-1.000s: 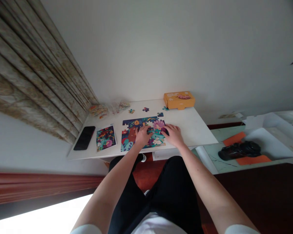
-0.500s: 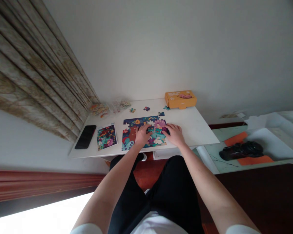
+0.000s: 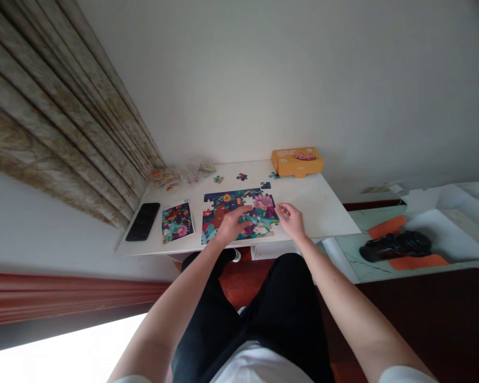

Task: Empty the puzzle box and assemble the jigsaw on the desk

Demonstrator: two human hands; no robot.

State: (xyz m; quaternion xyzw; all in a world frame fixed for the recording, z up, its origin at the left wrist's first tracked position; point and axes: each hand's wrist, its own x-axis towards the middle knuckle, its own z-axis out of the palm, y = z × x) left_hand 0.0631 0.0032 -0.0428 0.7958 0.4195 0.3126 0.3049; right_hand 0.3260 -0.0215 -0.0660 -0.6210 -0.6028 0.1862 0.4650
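A partly joined jigsaw puzzle (image 3: 219, 213) in dark blue, brown, teal and pink lies on the white table, with gaps in its upper part. My left hand (image 3: 232, 225) rests over the middle of it, fingers stretched to the right and the thumb apart; it covers some of the picture. At the puzzle's right edge, by a purple part, is my right hand (image 3: 290, 219), its fingers loosely bent and nothing visible in them. Several loose jigsaw pieces lie behind the puzzle, among them a dark blue piece (image 3: 265, 185) and a purple piece (image 3: 241, 176).
A picture card (image 3: 178, 221) and a black phone (image 3: 142, 222) lie on the left. Clear bags of pieces (image 3: 165, 177) sit at the back left, a yellow box (image 3: 297, 161) at the back right. A low shelf with a dark object (image 3: 395, 246) stands right of the white table (image 3: 319, 213).
My right hand has drawn back from the purple part to the puzzle's right edge, its fingers more bent. My left hand's fingers have straightened toward the right. The view has shifted slightly.
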